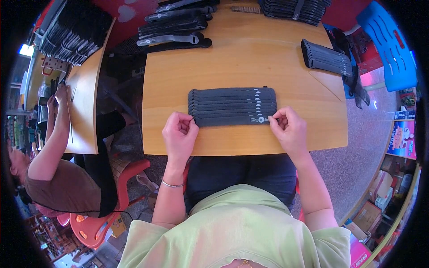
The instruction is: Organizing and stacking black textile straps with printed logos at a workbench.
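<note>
A row of dark grey fabric straps (232, 102) lies overlapped on the wooden table in front of me, each with a pale printed mark toward its right end. My left hand (180, 129) pinches the left end of the nearest strap between thumb and fingers. At that strap's other end, my right hand (288, 128) has thumb and forefinger closed on the tip. The strap lies flush along the near side of the row, its print facing up.
Loose straps (174, 35) are piled at the table's far left edge. Stacked bundles stand at the far right (295, 11), with another set (327, 58) near the right edge. A thin stick (325, 86) lies beside it. At left, a co-worker (62, 187) works at another table (87, 107).
</note>
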The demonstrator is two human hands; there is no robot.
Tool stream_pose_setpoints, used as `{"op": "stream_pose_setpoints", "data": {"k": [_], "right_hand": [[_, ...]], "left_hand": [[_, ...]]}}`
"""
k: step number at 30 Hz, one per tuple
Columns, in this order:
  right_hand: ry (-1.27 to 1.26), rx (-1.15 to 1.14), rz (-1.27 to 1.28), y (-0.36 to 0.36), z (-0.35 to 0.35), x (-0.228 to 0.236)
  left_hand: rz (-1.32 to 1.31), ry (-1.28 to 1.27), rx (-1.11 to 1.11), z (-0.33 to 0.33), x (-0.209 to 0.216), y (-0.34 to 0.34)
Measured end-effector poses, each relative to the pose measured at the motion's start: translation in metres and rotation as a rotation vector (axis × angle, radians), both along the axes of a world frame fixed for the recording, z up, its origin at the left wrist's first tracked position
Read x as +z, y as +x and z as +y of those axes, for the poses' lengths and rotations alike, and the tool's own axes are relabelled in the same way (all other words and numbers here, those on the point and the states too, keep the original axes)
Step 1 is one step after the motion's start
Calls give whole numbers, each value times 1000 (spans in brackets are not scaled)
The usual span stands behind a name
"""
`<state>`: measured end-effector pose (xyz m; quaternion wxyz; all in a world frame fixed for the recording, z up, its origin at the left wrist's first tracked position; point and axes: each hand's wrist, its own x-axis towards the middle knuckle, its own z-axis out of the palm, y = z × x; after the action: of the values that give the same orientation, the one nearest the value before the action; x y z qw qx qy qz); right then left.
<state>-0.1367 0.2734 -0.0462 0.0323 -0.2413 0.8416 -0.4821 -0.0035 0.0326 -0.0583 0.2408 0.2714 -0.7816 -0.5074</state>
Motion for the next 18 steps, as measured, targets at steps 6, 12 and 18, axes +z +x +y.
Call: {"op": "stream_pose_setpoints", "data": {"k": [6,12,18], "right_hand": [[17,-8,8,0,-1,0],[24,-12,12,1,-2,2],[21,-18,-2,1,-2,-1]], "left_hand": [[-12,-30,1,0,1,-1],[-17,-27,-4,0,1,0],[7,-4,-7,0,0,0]]}}
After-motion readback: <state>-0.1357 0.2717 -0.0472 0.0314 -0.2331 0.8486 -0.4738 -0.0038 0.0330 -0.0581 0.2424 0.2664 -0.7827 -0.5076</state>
